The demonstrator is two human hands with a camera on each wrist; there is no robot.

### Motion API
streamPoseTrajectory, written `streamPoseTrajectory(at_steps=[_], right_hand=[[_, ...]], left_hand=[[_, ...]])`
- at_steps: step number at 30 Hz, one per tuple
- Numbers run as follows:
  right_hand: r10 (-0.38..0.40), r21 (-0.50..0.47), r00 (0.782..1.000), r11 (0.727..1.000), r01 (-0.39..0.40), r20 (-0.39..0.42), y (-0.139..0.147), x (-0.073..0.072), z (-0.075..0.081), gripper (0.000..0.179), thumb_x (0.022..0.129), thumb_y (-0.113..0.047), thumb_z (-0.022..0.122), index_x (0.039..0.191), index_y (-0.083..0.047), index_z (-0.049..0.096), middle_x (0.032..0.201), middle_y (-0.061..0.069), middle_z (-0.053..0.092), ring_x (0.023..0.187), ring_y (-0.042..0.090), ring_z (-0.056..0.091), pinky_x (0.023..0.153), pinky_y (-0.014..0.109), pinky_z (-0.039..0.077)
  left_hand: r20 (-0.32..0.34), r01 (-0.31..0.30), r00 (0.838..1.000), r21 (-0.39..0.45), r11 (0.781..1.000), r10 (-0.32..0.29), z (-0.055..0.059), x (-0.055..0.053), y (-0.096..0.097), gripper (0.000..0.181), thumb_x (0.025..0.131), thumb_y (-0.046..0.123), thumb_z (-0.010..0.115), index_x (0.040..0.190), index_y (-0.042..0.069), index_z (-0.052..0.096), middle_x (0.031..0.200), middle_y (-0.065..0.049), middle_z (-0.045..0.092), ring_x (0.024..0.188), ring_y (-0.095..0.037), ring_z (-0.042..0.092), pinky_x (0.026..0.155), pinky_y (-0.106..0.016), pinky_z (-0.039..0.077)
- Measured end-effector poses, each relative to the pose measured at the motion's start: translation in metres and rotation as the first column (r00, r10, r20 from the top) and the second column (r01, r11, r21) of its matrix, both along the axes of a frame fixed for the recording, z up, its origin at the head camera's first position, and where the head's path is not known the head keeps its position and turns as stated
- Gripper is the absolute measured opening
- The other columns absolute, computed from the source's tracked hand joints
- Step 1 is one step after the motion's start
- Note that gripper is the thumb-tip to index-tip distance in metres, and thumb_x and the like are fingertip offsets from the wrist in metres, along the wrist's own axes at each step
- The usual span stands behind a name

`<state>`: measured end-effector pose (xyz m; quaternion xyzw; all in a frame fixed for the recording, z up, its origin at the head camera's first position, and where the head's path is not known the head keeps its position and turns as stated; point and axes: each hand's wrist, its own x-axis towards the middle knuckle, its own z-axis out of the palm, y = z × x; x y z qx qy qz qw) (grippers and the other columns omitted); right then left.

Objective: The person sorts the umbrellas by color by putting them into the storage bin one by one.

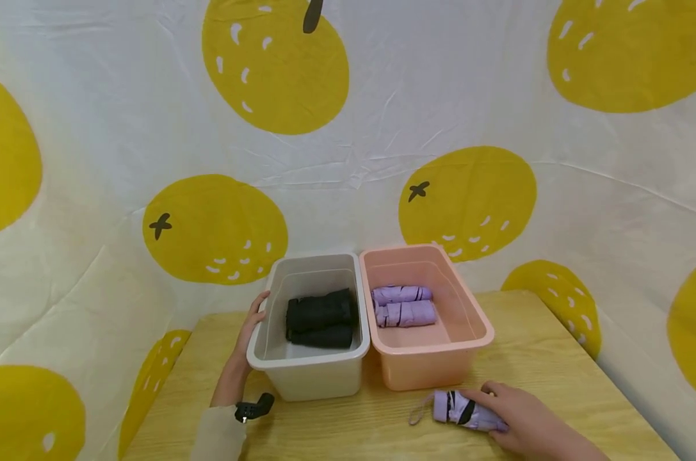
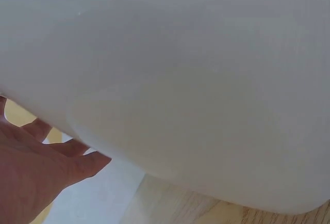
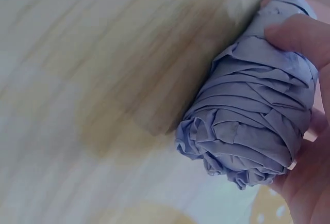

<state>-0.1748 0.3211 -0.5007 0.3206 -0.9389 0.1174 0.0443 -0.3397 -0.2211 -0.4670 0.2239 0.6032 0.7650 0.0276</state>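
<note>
A folded lilac umbrella (image 1: 469, 411) with dark markings and a wrist loop lies low over the wooden table, in front of the pink bin (image 1: 425, 371). My right hand (image 1: 523, 416) grips it near its gathered end. In the right wrist view, the pleated umbrella (image 3: 247, 110) has the thumb across its side. My left hand (image 1: 250, 326) rests against the left side of the grey bin (image 1: 313, 378), fingertips at the rim. The left wrist view shows the hand (image 2: 41, 167) with its fingers extended along the bin's pale wall (image 2: 180, 95).
Two black folded bundles (image 1: 321, 314) lie inside the grey bin. Two lilac folded umbrellas (image 1: 405, 314) lie at the left inside the pink bin. Both bins stand side by side on the wooden table (image 1: 371, 422), before a white curtain (image 1: 359, 160) printed with yellow fruit.
</note>
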Motion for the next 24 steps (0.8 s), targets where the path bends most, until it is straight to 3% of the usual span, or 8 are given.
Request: streamPoseTrajectory(at_steps=[6,10,17,21,24], right_hand=[[-0.164,0.062,0.981,0.985,0.158,0.107,0.040,0.010,0.004,0.064,0.080,-0.036,0.078,0.138,-0.036,0.052,0.104,-0.013,0.052,0.080,0.000,0.047,0.064,0.031,0.047],[-0.209,0.049,0.977,0.977,0.207,0.046,0.070,0.009,0.006,0.070,0.075,-0.034,0.081,0.138,-0.029,0.053,0.101,-0.012,0.051,0.077,-0.001,0.045,0.061,0.030,0.045],[-0.296,-0.067,0.954,0.954,0.292,-0.052,0.108,-0.001,-0.003,0.074,0.069,-0.034,0.086,0.135,-0.019,0.056,0.104,-0.005,0.058,0.077,0.001,0.048,0.060,0.028,0.043],[-0.314,-0.147,0.941,0.944,0.295,-0.125,0.115,-0.017,-0.010,0.069,0.069,-0.026,0.087,0.130,-0.010,0.058,0.112,0.006,0.063,0.089,0.013,0.056,0.065,0.031,0.046],[-0.341,-0.155,0.933,0.934,0.322,-0.118,0.117,-0.031,-0.016,0.066,0.074,-0.026,0.084,0.130,-0.006,0.057,0.112,0.013,0.062,0.090,0.023,0.059,0.065,0.038,0.047]], left_hand=[[0.076,-0.049,0.996,-0.036,0.998,0.052,0.005,0.003,0.005,0.048,0.106,0.012,0.023,0.153,0.009,0.012,0.147,-0.019,0.022,0.118,-0.019,0.042,0.098,-0.043,0.037],[0.127,-0.049,0.991,-0.024,0.999,0.052,0.014,0.004,0.008,0.049,0.106,0.010,0.022,0.153,0.008,0.009,0.148,-0.018,0.020,0.119,-0.022,0.039,0.098,-0.039,0.037],[0.152,-0.043,0.988,0.020,0.999,0.039,0.024,0.011,0.009,0.050,0.106,0.006,0.022,0.152,0.003,0.006,0.136,-0.004,0.036,0.114,-0.019,0.044,0.091,-0.034,0.042],[0.133,-0.037,0.990,-0.007,0.999,0.038,0.022,0.009,0.007,0.050,0.106,0.008,0.023,0.153,0.003,0.006,0.143,-0.012,0.029,0.118,-0.020,0.041,0.097,-0.038,0.038],[0.129,-0.036,0.991,-0.014,0.999,0.037,0.021,0.007,0.006,0.050,0.106,0.010,0.024,0.153,0.005,0.007,0.147,-0.016,0.022,0.121,-0.021,0.039,0.100,-0.042,0.035]])
